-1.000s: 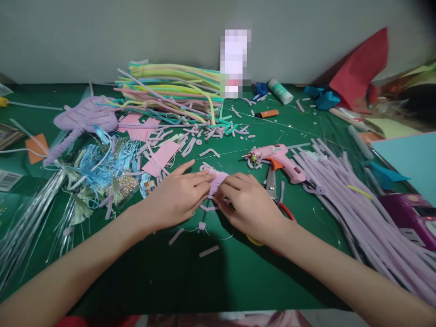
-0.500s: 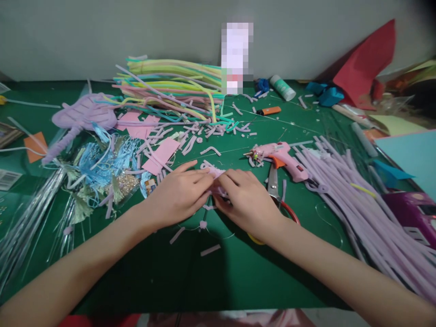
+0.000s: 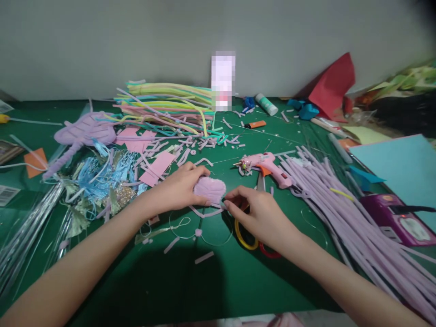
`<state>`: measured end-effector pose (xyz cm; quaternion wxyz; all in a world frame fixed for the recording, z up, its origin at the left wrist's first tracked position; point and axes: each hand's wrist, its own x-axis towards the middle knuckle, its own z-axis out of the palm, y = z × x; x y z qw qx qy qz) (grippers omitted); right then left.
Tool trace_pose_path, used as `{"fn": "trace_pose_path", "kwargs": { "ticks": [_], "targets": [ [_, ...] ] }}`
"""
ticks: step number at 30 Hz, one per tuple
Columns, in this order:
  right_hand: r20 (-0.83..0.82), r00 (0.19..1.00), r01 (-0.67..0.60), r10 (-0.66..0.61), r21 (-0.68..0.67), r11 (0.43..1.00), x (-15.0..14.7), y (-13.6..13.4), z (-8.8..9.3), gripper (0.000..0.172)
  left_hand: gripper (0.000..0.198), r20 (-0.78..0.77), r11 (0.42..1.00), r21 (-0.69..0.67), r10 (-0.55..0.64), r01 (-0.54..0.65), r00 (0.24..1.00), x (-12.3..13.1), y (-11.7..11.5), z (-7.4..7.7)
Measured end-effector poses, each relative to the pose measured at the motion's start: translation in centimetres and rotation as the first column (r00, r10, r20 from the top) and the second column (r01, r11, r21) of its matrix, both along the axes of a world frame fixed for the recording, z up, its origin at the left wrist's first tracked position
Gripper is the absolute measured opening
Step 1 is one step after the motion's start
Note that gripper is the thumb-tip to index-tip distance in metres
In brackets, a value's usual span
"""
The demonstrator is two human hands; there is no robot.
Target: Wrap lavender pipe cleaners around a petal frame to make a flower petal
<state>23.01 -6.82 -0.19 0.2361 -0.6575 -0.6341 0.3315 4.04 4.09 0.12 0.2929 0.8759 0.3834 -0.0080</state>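
My left hand [image 3: 182, 186] grips a lilac fuzzy piece [image 3: 210, 190] at its left side, thumb below and fingers above. The piece looks shaped from pipe cleaners, rounded on top with ridges across its face. At its lower right edge, thumb and fingertips of my right hand [image 3: 260, 213] are pinched together; what they hold is too small to make out. Just under the piece lies a bent lilac pipe cleaner [image 3: 205, 214]. Nearer me is a thin looped wire [image 3: 218, 244] with a lilac tuft [image 3: 198, 232]. Scissors [image 3: 248, 238] lie partly hidden beneath my right hand.
A pink glue gun [image 3: 262, 163] rests beyond my right hand. Lilac pipe cleaners [image 3: 344, 213] spread rightward, near a purple device [image 3: 397, 218]. Coloured pipe cleaners [image 3: 166, 104] lie at the back. Blue tassels [image 3: 102, 168] and a lilac leaf-like shape [image 3: 85, 129] are left.
My hands have moved apart, uncovering the lilac piece. The right hand has shifted right to its lower edge; the left still holds it. The view has tilted and shifted slightly.
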Motion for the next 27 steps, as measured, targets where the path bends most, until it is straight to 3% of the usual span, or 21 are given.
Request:
{"fn": "trace_pose_path", "kwargs": {
  "ticks": [7, 11, 14, 17, 20, 24, 27],
  "targets": [
    [-0.018, 0.999, -0.042, 0.042, 0.031, 0.999, -0.3, 0.1, -0.4, 0.007, 0.053, 0.057, 1.0, 0.013, 0.027, -0.028, 0.998, -0.3, -0.6, 0.5],
    [-0.07, 0.997, -0.043, 0.044, 0.018, 0.999, -0.1, -0.1, -0.3, 0.005, 0.051, 0.202, 0.972, -0.225, 0.108, -0.061, 0.973, -0.2, -0.4, 1.6],
    [-0.227, 0.974, -0.023, 0.022, 0.0, 1.0, 0.1, -0.2, -0.3, 0.008, 0.051, 0.295, 0.938, -0.337, 0.19, -0.084, 0.937, -0.5, -0.1, 2.7],
    [-0.439, 0.898, 0.007, -0.024, -0.04, 0.999, 0.2, -0.1, -0.4, 0.016, 0.052, 0.341, 0.942, -0.315, 0.223, -0.113, 0.913, -1.1, 0.3, 3.4],
    [-0.549, 0.834, 0.052, -0.056, -0.023, 0.998, 0.2, 0.1, -0.6, 0.02, 0.055, 0.379, 0.945, -0.318, 0.197, -0.073, 0.904, -1.5, 0.5, 3.6],
    [-0.409, 0.912, 0.101, -0.022, 0.173, 0.98, 0.2, -0.1, -0.2, 0.01, 0.067, 0.321, 0.953, -0.303, 0.126, -0.024, 0.939, -1.5, 0.2, 3.9],
    [-0.083, 0.992, -0.054, 0.096, 0.41, 0.91, 0.3, -0.6, 0.5, 0.006, 0.072, 0.2, 0.979, -0.198, 0.084, -0.043, 0.976, -1.1, -0.2, 4.4]
  ]
}}
